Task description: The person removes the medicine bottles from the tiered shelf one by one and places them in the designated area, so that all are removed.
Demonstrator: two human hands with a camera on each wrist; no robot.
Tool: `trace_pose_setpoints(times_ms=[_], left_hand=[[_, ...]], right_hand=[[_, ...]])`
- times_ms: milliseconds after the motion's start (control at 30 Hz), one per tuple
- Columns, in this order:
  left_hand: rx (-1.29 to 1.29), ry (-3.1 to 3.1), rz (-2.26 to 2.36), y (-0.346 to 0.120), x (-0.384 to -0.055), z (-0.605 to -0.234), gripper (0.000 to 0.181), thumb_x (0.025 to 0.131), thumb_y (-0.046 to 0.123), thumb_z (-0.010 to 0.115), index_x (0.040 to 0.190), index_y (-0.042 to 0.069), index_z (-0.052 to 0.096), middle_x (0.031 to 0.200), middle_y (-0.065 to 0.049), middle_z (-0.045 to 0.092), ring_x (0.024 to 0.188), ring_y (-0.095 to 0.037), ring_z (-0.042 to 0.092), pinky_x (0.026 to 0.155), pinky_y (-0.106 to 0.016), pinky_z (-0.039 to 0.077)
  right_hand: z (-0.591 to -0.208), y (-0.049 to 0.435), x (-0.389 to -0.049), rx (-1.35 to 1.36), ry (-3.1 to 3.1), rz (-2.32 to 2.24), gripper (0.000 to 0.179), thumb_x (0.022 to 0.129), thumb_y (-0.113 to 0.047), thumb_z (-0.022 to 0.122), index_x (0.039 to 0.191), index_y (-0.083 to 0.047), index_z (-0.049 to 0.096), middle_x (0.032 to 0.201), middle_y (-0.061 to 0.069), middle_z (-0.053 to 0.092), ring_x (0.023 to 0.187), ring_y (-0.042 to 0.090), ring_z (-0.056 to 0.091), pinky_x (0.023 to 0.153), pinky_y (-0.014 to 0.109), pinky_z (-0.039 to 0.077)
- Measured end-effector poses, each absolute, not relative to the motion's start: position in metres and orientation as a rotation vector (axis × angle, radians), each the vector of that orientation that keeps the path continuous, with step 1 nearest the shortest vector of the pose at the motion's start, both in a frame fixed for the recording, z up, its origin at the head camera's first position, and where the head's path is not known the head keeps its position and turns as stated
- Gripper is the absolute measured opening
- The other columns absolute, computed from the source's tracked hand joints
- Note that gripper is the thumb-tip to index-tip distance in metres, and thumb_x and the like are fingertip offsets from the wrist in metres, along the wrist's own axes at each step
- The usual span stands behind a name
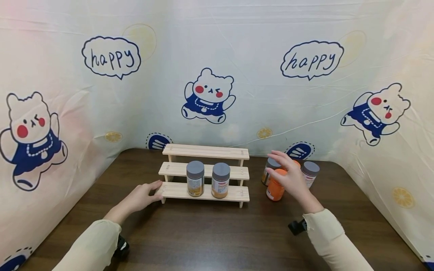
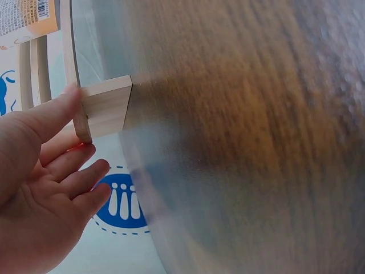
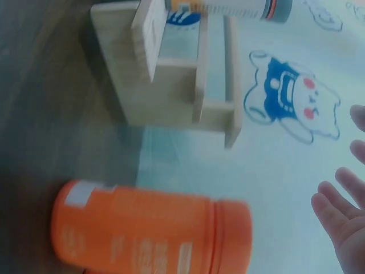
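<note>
A three-step wooden display rack (image 1: 207, 151) stands mid-table. Two grey-lidded jars, one on the left (image 1: 195, 178) and one on the right (image 1: 220, 181), sit upright on its lowest step. My left hand (image 1: 140, 196) pinches the left end of that step, thumb on top and fingers beneath, as the left wrist view shows. My right hand (image 1: 292, 180) hovers over the group of bottles at the right, fingers spread and holding nothing. Closest to it is an upright orange bottle (image 1: 274, 192); the right wrist view shows this orange bottle (image 3: 142, 228) apart from the fingers.
Behind the front orange bottle stand a grey-lidded jar (image 1: 268, 175), another orange container (image 1: 297, 163) mostly hidden by my hand, and a grey-lidded white-labelled jar (image 1: 310, 169). A printed cloth (image 1: 244, 49) surrounds the brown wooden table (image 1: 203, 233) at the back and sides.
</note>
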State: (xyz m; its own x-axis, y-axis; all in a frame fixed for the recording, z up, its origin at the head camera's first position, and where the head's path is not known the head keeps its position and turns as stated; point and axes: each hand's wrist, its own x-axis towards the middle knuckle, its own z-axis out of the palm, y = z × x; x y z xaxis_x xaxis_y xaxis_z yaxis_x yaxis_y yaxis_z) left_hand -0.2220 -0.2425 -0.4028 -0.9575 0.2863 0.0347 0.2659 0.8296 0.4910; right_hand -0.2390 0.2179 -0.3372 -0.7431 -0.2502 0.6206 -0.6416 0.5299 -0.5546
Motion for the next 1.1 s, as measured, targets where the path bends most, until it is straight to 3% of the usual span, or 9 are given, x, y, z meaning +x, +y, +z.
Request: trace_pose_setpoints(times_ms=[133,200,367,400,833,1100], left_hand=[[0.449,2.967,0.787,-0.243,-0.222,-0.403,0.059,0.086,0.023,0.066,0.131,-0.008,0.045,0.132,-0.027,0.042,0.119,-0.042,0.042,0.094,-0.053,0.036],[0.448,2.968,0.788,-0.243,-0.222,-0.403,0.059,0.086,0.023,0.066,0.131,-0.008,0.045,0.132,-0.027,0.043,0.119,-0.042,0.042,0.094,-0.054,0.036],[0.447,2.971,0.788,-0.243,-0.222,-0.403,0.058,0.086,0.023,0.066,0.131,-0.008,0.045,0.132,-0.027,0.043,0.119,-0.041,0.042,0.094,-0.053,0.036],[0.448,2.972,0.788,-0.243,-0.222,-0.403,0.058,0.086,0.023,0.065,0.131,-0.008,0.045,0.132,-0.027,0.043,0.119,-0.041,0.042,0.094,-0.053,0.036],[0.441,2.967,0.795,-0.242,-0.221,-0.402,0.058,0.086,0.023,0.065,0.132,-0.007,0.044,0.133,-0.027,0.042,0.119,-0.042,0.042,0.094,-0.054,0.035],[0.449,2.973,0.793,-0.242,-0.221,-0.402,0.058,0.086,0.023,0.065,0.131,-0.007,0.045,0.133,-0.027,0.042,0.119,-0.042,0.042,0.093,-0.054,0.035]], right_hand=[[-0.324,0.198,-0.229,0.776,-2.297,1.116,0.040,0.082,-0.004,0.069,0.121,0.001,0.058,0.131,0.016,0.048,0.119,0.032,0.043,0.092,0.052,0.039],[-0.321,0.190,-0.228,0.810,-2.284,1.106,0.042,0.080,-0.001,0.069,0.120,0.002,0.058,0.131,0.017,0.048,0.117,0.032,0.045,0.087,0.049,0.043],[-0.328,0.177,-0.242,0.924,-2.221,1.074,0.044,0.079,-0.004,0.072,0.121,-0.003,0.059,0.130,0.013,0.049,0.116,0.026,0.048,0.085,0.044,0.046],[-0.328,0.173,-0.242,0.940,-2.217,1.075,0.045,0.079,-0.005,0.072,0.121,-0.003,0.059,0.130,0.013,0.050,0.118,0.026,0.046,0.090,0.046,0.043],[-0.333,0.139,-0.243,1.036,-2.283,1.145,0.048,0.079,-0.018,0.074,0.124,-0.009,0.059,0.134,0.008,0.046,0.126,0.022,0.039,0.096,0.048,0.038],[-0.346,0.125,-0.247,1.129,-2.236,1.214,0.046,0.077,-0.012,0.075,0.120,-0.004,0.060,0.132,0.012,0.048,0.122,0.026,0.043,0.093,0.048,0.040]])
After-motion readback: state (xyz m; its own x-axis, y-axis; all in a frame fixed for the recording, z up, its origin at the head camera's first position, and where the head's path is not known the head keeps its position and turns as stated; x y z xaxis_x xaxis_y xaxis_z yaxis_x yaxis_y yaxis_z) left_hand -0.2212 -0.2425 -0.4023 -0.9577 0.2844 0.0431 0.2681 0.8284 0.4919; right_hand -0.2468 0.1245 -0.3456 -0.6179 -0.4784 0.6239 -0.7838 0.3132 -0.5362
